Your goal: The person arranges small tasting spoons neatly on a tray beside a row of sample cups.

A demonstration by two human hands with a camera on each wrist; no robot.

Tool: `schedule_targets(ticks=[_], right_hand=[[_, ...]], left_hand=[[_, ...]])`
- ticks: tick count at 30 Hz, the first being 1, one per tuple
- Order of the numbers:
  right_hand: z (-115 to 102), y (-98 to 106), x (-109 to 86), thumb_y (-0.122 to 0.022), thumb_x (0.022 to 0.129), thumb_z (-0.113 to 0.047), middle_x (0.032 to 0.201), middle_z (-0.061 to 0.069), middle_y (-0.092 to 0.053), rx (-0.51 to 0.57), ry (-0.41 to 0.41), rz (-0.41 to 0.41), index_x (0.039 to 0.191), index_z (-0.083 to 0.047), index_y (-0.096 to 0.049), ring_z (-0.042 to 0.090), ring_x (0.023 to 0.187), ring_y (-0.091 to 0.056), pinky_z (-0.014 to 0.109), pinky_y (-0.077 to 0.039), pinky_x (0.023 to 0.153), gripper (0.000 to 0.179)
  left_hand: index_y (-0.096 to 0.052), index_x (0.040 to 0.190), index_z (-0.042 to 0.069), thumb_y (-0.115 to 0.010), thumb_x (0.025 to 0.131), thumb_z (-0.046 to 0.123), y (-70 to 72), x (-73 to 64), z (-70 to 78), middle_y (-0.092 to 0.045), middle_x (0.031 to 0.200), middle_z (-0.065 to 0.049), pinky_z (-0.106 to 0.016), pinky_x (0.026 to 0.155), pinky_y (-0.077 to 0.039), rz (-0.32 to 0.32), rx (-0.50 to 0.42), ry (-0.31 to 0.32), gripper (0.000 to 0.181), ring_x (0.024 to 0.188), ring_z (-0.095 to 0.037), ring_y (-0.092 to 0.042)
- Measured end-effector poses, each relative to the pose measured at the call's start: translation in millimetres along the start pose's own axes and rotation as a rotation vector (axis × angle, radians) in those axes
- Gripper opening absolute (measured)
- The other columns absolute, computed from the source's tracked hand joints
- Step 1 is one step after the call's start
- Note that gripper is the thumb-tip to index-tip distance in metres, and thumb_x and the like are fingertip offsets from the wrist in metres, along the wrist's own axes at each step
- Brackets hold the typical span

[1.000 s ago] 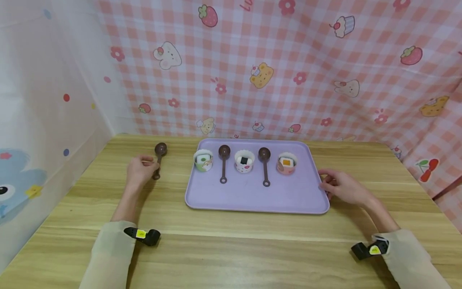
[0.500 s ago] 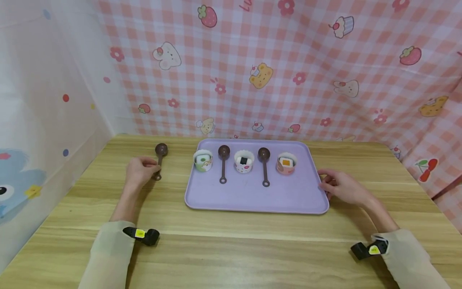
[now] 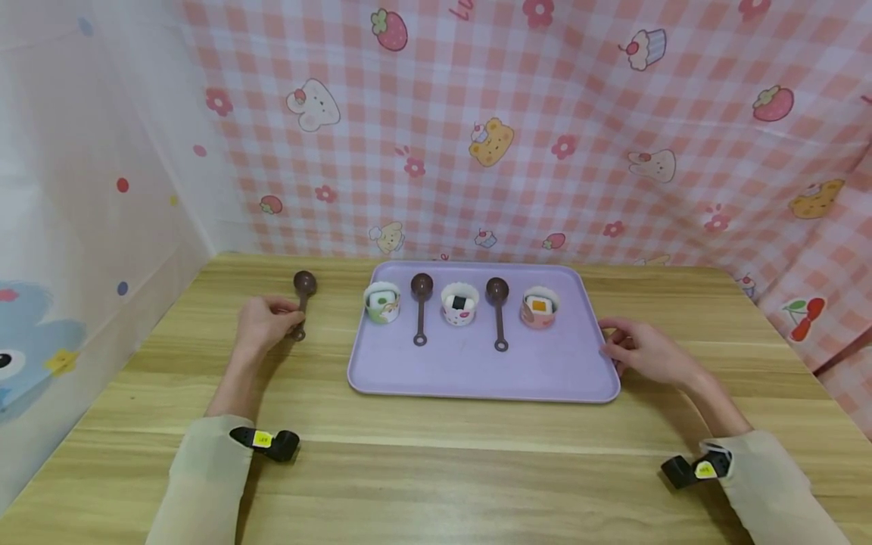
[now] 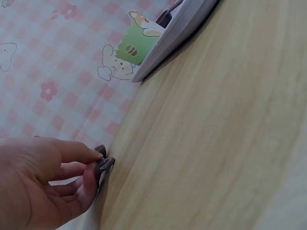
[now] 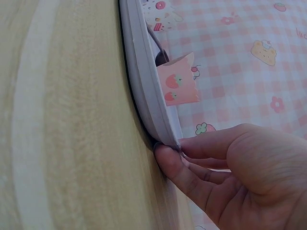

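At the left of the tray my left hand (image 3: 267,324) pinches the handle of a dark brown scoop (image 3: 304,284), its round bowl toward the back wall. In the left wrist view thumb and fingers close on the handle's end (image 4: 104,165). My right hand (image 3: 643,350) grips the right rim of the lilac tray (image 3: 477,375) between thumb and fingers. Two more brown scoops, a left one (image 3: 421,288) and a right one (image 3: 498,292), lie on it between three paper cups: green (image 3: 384,310), white spotted (image 3: 459,312) and pink (image 3: 538,314). Each cup holds a small rice-ball-like piece.
The wooden table (image 3: 436,477) runs up to a pink checked cloth (image 3: 436,136) hanging behind. A pale cloth (image 3: 102,189) hangs along the left side. Black wrist cameras sit on both sleeves.
The scoop in my left hand has shifted very slightly to the right, its grip the same. My right hand stays on the tray's rim.
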State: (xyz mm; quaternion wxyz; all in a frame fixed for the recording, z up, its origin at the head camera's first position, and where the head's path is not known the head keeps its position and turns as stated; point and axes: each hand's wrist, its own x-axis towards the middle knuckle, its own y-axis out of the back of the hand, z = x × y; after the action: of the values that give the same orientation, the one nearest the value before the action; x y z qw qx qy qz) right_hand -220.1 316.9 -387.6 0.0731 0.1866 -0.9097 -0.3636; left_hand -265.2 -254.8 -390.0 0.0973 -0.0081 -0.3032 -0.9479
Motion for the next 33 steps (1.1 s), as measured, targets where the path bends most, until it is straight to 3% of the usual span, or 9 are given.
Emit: schedule_targets(ticks=[11,18,26,33], right_hand=[[-1.6,-0.1,0.4,-0.058,0.097,0.006,0.089,0.014,-0.064,0.004,-0.008,-0.004,0.134,0.021,-0.044,0.014,0.067,-0.063,0.030,-0.056,0.059,0.042],[-1.2,0.2,0.3,-0.058,0.096,0.006,0.088,0.013,-0.063,0.003,-0.005,0.000,0.133,0.021,-0.044,0.014,0.067,-0.062,0.030,-0.056,0.058,0.042],[-1.5,0.0,0.1,-0.058,0.097,0.005,0.089,0.013,-0.064,0.001,-0.005,-0.004,0.134,0.021,-0.044,0.014,0.068,-0.062,0.030,-0.056,0.059,0.043],[-0.9,-0.3,-0.2,-0.057,0.097,0.006,0.089,0.013,-0.063,0.013,-0.005,-0.003,0.134,0.022,-0.043,0.014,0.068,-0.063,0.031,-0.057,0.059,0.043]], left_hand=[[-0.067,0.112,-0.014,-0.066,0.087,0.005,0.8,-0.1,2.0,-0.070,0.073,-0.001,-0.016,0.052,-0.050,-0.002,-0.033,0.045,0.031,0.055,-0.001,-0.059],[-0.067,0.117,-0.011,-0.066,0.092,0.008,1.8,-1.2,8.5,-0.071,0.076,-0.005,-0.017,0.054,-0.051,-0.011,-0.031,0.062,0.031,0.056,-0.002,-0.061],[-0.070,0.115,-0.008,-0.067,0.095,0.013,3.5,-4.4,18.2,-0.075,0.088,-0.013,-0.018,0.060,-0.047,-0.024,0.058,-0.004,0.030,0.063,-0.003,-0.061],[-0.067,0.119,-0.009,-0.065,0.097,0.013,3.7,-6.9,31.8,-0.073,0.088,-0.011,-0.018,0.063,-0.049,-0.040,0.005,-0.023,0.031,0.064,-0.002,-0.061]])
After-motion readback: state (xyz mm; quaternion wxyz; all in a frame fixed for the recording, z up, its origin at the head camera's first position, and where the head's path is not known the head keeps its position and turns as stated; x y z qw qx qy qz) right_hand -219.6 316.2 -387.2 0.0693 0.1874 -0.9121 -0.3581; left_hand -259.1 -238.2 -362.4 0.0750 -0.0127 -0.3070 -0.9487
